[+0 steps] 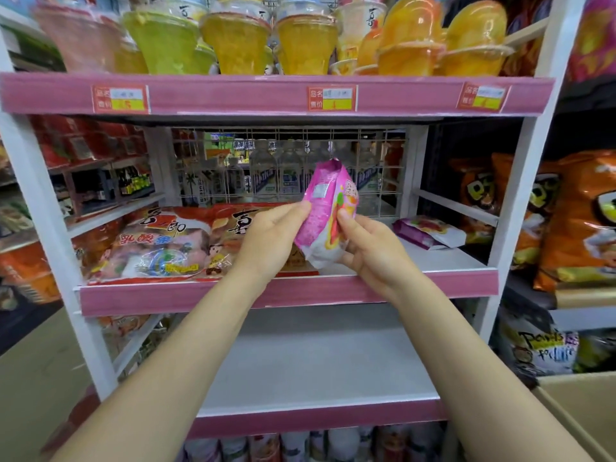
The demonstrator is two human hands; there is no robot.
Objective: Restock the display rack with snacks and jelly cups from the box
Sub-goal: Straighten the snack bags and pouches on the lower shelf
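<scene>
A pink and white snack packet [325,208] stands upright in mid-air over the middle shelf [433,281] of the display rack. My left hand [271,238] pinches its left edge, and my right hand [370,248] grips its lower right side. A second pink packet [425,232] lies flat at the right of that shelf. Large red bags of jelly [160,245] fill the shelf's left half. Jelly cups [240,38] in green, yellow and orange line the top shelf. A corner of the cardboard box [580,408] shows at the lower right.
The shelf below [316,368] is bare grey board. Cans [300,445] stand on the lowest level. Orange chip bags [573,221] hang on the neighbouring rack to the right. A wire grid [283,168] backs the middle shelf, with bottles behind it.
</scene>
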